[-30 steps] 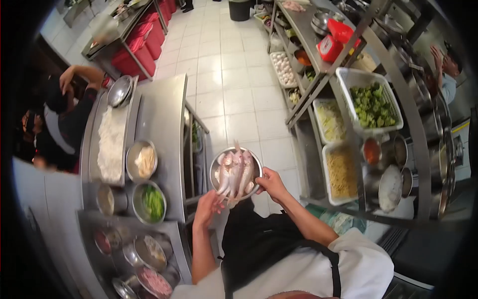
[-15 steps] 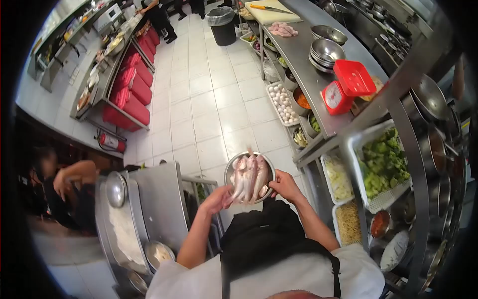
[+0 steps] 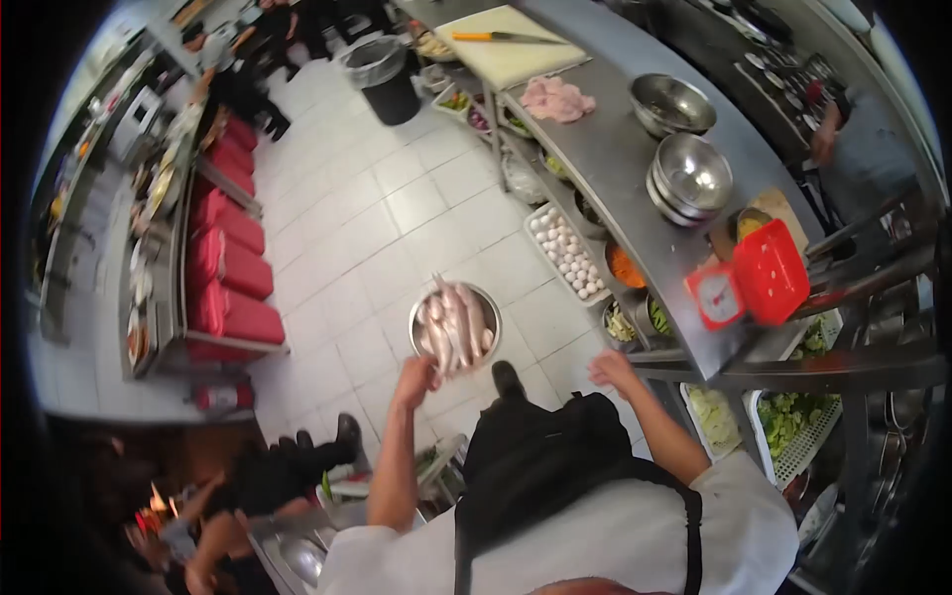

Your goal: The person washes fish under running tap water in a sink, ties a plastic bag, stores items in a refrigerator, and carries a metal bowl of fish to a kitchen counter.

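Note:
A round metal bowl point(image 3: 499, 327) is out in front of me above the tiled floor. Several whole pale pink fish point(image 3: 454, 322) lie lengthwise in it, some tails reaching over the rim. My left hand point(image 3: 417, 380) is closed on the near left edge of the bowl, its thumb and fingertips partly hidden. My right hand point(image 3: 615, 371) is apart from the bowl, to its right near the steel table's corner. Its fingers are loosely bent and a little blurred, with nothing seen in them.
On the steel table point(image 3: 595, 149) at right are a red scale point(image 3: 716, 297), stacked metal bowls point(image 3: 691, 174), raw meat point(image 3: 557, 98) and a knife on a cutting board point(image 3: 486, 59). A tray of eggs point(image 3: 565, 253) sits below. Other people point(image 3: 233, 74) stand far left and lower left.
My right hand has let go of the bowl and moved right. The bowl with the fish has shifted left in my left hand. My view has turned, and I am nearer the steel table.

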{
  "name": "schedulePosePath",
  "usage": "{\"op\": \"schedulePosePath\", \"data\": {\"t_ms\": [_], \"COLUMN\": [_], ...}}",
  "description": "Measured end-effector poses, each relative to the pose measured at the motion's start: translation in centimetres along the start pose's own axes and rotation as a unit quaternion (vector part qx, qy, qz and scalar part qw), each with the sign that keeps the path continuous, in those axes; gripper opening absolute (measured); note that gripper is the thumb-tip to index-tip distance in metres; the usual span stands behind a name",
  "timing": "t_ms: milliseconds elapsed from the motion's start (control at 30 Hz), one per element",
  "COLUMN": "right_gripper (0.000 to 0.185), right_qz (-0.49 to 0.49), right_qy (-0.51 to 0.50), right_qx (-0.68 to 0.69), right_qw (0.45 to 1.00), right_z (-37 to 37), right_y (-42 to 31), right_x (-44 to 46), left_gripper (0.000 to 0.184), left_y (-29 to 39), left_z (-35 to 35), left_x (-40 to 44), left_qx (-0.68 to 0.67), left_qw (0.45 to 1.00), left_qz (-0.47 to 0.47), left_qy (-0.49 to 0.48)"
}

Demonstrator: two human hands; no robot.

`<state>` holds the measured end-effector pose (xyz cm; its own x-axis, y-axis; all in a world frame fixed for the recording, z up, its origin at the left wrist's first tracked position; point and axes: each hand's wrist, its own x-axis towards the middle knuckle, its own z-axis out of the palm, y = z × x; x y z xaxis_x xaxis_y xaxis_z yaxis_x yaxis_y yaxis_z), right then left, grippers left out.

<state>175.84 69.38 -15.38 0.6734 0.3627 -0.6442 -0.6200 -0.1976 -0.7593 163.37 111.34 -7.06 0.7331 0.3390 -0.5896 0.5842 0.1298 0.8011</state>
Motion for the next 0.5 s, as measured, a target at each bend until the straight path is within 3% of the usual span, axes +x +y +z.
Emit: {"op": "schedulePosePath", "data": {"t_ms": [33, 67, 133, 233, 267, 300, 333, 400, 433, 467, 500], "right_gripper": [0.009, 0.007, 0.007, 0.010, 0.012, 0.013, 0.015, 0.022, 0.026, 0.031, 0.029], "right_qz": [0.086, 0.075, 0.217, 0.247, 0.178, 0.031, -0.135, -0.228, -0.078, 0.090, 0.146], "right_qy": [0.167, 0.119, 0.207, 0.180, 0.127, 0.058, 0.020, 0.040, 0.143, 0.221, 0.216], "right_qx": [-0.042, 0.028, 0.080, 0.052, -0.043, -0.206, -0.302, -0.489, -0.138, 0.241, 0.291], "right_qw": [0.981, 0.990, 0.951, 0.951, 0.975, 0.976, 0.944, 0.841, 0.977, 0.941, 0.921], "right_z": [-3.8, -7.9, -9.9, -8.1, -7.1, -6.2, -5.6, -2.8, -0.7, 1.5, 1.5], "right_y": [5.0, 12.5, 17.9, 23.9, 26.8, 30.6, 36.1, 26.2, 23.1, 18.8, 16.8], "right_x": [-0.6, 0.0, -4.1, -7.3, -7.6, -7.0, -5.2, -2.8, -1.4, -1.0, 1.6], "left_gripper": [0.031, 0.032, 0.032, 0.028, 0.027, 0.027, 0.028, 0.029, 0.029, 0.029, 0.029], "left_y": [5.7, 10.3, 17.6, 27.8, 30.1, 32.9, 36.2, 41.1, 42.7, 43.1, 43.5], "left_z": [-0.3, -0.6, 1.1, 5.6, 6.9, 9.2, 12.6, 18.7, 21.4, 23.5, 25.5], "left_x": [6.4, 10.5, 17.2, 27.1, 30.7, 33.0, 34.8, 36.3, 38.1, 39.6, 40.3], "left_qx": [0.018, 0.032, -0.009, 0.010, 0.020, -0.020, -0.062, -0.027, -0.050, -0.072, -0.071], "left_qw": [0.998, 0.995, 0.994, 0.985, 0.980, 0.984, 0.983, 0.984, 0.978, 0.973, 0.976], "left_qz": [0.042, 0.082, 0.096, 0.144, 0.163, 0.139, 0.123, 0.160, 0.172, 0.177, 0.167], "left_qy": [-0.032, -0.045, -0.059, -0.092, -0.108, -0.113, -0.117, -0.079, -0.103, -0.128, -0.122]}}
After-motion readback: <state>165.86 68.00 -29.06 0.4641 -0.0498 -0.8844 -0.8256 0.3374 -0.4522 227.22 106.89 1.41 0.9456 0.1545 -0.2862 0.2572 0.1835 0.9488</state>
